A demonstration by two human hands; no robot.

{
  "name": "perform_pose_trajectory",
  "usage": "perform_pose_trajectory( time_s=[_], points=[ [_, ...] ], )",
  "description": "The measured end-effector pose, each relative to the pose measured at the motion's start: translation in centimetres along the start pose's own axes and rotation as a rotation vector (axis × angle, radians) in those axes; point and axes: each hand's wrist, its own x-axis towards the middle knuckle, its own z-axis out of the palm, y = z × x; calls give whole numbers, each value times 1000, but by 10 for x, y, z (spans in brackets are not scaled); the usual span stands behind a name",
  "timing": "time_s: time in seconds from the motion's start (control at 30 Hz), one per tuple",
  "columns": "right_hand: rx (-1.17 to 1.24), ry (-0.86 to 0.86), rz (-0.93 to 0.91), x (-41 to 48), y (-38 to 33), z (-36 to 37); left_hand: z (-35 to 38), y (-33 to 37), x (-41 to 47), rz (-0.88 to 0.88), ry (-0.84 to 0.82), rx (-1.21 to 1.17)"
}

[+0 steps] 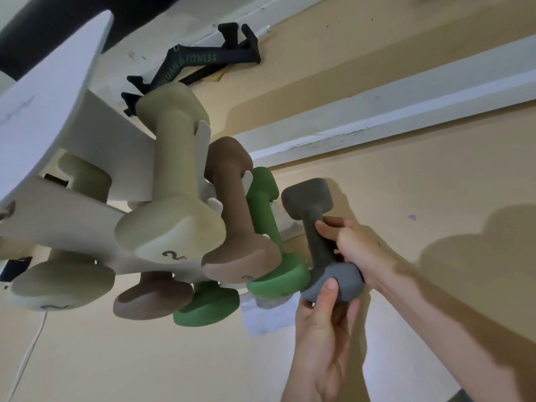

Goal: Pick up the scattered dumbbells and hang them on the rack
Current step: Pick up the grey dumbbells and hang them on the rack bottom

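A white rack point(58, 140) fills the left half of the head view. On its near side hang a beige dumbbell point(171, 175), a brown dumbbell point(235, 216) and a green dumbbell point(266, 227) side by side. More beige, brown and green ends show below the rack. Just right of the green one is a grey dumbbell point(316, 224), tilted, at the rack's outer end. My right hand point(356, 250) grips its handle. My left hand point(324, 329) cups its lower head from beneath, thumb on the grey end.
A black wall bracket point(200, 62) marked FITNESS is mounted above the rack. A white ledge point(377, 117) crosses the tan wall behind. A white cable point(32, 352) hangs at lower left. Bare wall lies to the right of my hands.
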Motion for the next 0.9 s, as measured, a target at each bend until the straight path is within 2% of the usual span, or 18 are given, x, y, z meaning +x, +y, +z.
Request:
perform_pose_trajectory(
  time_s=[0.23,0.43,0.57,0.67,0.8,0.9],
  points=[
    [-224,-63,-111,28,7,11,-14,2,17,128,41,103],
    [-680,-68,-272,55,15,30,-33,4,23,210,104,50],
    [-914,-63,-341,60,14,34,-51,2,29,178,129,79],
    [-912,-52,-332,57,19,33,-59,3,31,162,95,22],
    [-801,-126,-250,42,27,24,-70,12,35,148,-4,-42],
    [-576,-214,-226,26,25,12,-72,16,33,122,3,-28]
  ],
)
